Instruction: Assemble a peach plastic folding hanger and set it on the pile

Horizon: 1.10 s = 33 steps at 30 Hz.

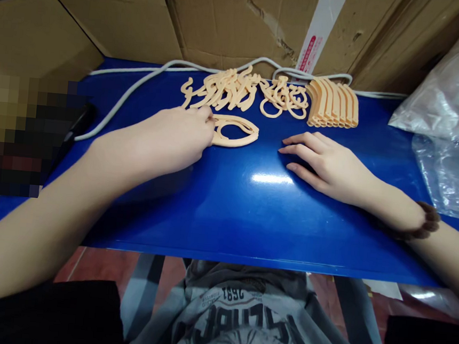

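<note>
On the blue table lies a beige plastic folding hanger, folded into an oval with an opening in its middle. My left hand is closed over its left end, and the hand hides that end. My right hand rests to the right of it, palm down, fingers stretched out and holding nothing. Behind my left hand is a loose pile of beige hook-shaped pieces. Beige ring-shaped pieces lie beside that pile. Nearest to my right hand is a neat row of curved beige arm pieces.
A white cable runs along the back of the blue table. Cardboard boxes stand behind it. Clear plastic bags sit at the right. A dark object, partly blurred out, is at the left.
</note>
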Available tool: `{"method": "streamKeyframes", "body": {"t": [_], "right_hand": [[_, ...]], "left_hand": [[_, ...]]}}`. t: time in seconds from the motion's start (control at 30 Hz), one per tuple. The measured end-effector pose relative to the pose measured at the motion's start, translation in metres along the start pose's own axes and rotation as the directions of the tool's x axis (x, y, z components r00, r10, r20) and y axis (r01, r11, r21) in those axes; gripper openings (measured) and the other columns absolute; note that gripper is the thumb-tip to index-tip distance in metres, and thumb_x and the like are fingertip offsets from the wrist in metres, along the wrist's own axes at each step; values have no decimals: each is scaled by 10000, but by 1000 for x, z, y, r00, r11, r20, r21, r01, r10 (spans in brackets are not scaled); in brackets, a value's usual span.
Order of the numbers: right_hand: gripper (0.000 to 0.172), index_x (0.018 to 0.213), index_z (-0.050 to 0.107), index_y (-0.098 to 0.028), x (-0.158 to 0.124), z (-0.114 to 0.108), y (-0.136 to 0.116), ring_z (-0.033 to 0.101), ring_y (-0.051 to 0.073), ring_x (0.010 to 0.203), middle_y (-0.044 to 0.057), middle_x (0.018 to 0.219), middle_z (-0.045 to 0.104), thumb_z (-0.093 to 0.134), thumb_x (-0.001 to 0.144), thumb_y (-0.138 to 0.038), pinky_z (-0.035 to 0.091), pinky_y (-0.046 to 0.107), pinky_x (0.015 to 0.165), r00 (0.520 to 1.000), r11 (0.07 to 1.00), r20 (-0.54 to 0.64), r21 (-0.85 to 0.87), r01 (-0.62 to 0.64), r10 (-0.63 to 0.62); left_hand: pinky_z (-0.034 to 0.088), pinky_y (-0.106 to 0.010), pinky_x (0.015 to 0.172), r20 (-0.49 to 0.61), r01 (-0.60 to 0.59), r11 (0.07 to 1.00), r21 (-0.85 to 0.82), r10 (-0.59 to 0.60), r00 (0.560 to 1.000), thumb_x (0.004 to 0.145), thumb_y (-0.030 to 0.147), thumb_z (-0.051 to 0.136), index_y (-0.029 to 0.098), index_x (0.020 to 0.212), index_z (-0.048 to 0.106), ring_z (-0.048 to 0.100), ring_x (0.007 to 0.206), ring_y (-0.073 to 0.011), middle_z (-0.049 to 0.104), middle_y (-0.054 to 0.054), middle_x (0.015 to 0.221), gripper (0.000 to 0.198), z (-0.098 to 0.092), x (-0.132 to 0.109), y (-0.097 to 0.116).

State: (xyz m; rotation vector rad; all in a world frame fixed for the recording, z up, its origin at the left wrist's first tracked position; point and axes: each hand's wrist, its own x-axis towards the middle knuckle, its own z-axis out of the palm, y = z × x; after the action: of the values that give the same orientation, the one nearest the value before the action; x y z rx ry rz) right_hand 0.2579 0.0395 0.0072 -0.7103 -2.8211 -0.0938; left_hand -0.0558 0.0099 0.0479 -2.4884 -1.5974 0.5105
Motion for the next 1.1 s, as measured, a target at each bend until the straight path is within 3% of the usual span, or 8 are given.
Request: {"method": "streamKeyframes", "body": {"t": [0.2, 0.33, 0.5, 0.67, 0.8, 0.93, 1.0, 1.1], "right_hand": [[398, 1321, 686, -102, -1, 0, 0, 668, 323, 1179, 189, 1367, 675, 455, 1104, -343, 562, 494, 1027, 1000, 1000, -4, 0, 6, -6], [402, 1325, 686, -101, 0, 1, -1, 667, 321, 1183, 189, 1374, 673, 453, 1106, -346, 562, 492, 1032, 1000, 1000, 1, -4, 5, -5], [419, 1341, 683, -89, -1, -1, -1, 668, 321, 1189, 196, 1380, 670, 447, 1108, -346, 560, 490, 1040, 1000, 1000, 4, 2, 11, -11], [423, 1344, 684, -94, -2, -2, -1, 667, 324, 1197, 198, 1394, 665, 444, 1108, -348, 559, 499, 1044, 1000, 1000, 14, 5, 3, -3], [433, 1352, 684, -93, -2, -2, -1, 670, 321, 1188, 196, 1387, 668, 437, 1109, -352, 557, 490, 1041, 1000, 1000, 18, 9, 2, -3], [449, 1355, 686, -97, -1, -2, -2, 668, 321, 1198, 194, 1399, 665, 420, 1113, -365, 550, 490, 1045, 1000, 1000, 27, 16, -10, 9], [469, 1365, 685, -102, -1, -2, -3, 667, 336, 1214, 201, 1414, 659, 415, 1113, -390, 546, 509, 1032, 999, 999, 36, 8, -31, 31], [523, 1375, 683, -91, -4, -4, 0, 649, 381, 1266, 229, 1444, 636, 431, 1100, -456, 520, 545, 1030, 992, 991, 11, -36, -127, 128]], "left_hand": [[585, -490, 987, -68, 16, 997, -72, -21, 997, 920, 17, 320, 59, 1314, 639, 705, 1155, -373, 685, -239, 1253, 509, 3, 2, 5], [584, -501, 994, -92, 47, 997, -61, -53, 994, 940, 29, 281, 12, 1295, 636, 711, 1179, -404, 705, -270, 1235, 502, 4, 6, 8], [576, -490, 1001, -168, 55, 996, -68, -66, 984, 900, 30, 330, -24, 1302, 616, 717, 1166, -406, 711, -282, 1222, 497, 11, 11, 7], [563, -481, 1031, -256, 73, 982, -174, -117, 960, 909, 89, 405, 41, 1324, 611, 710, 1173, -375, 728, -234, 1202, 465, 22, 13, 5], [453, -596, 1183, -319, 86, 966, -243, -163, 934, 954, 135, 413, 69, 1428, 577, 630, 1332, -410, 687, -241, 1329, 505, 24, 14, 9], [227, -695, 1314, -416, 0, 968, -250, -108, 903, 953, 139, 428, 61, 1520, 514, 414, 1553, -447, 491, -260, 1617, 579, 23, 15, 26], [216, -707, 1315, -457, -106, 965, -241, -17, 889, 951, 142, 454, 26, 1497, 518, 336, 1599, -454, 405, -274, 1680, 562, 22, 16, 39], [255, -648, 1328, -518, -325, 919, -221, 172, 838, 997, 183, 468, 33, 1443, 560, 318, 1620, -408, 401, -243, 1697, 479, 24, 16, 59]]}}
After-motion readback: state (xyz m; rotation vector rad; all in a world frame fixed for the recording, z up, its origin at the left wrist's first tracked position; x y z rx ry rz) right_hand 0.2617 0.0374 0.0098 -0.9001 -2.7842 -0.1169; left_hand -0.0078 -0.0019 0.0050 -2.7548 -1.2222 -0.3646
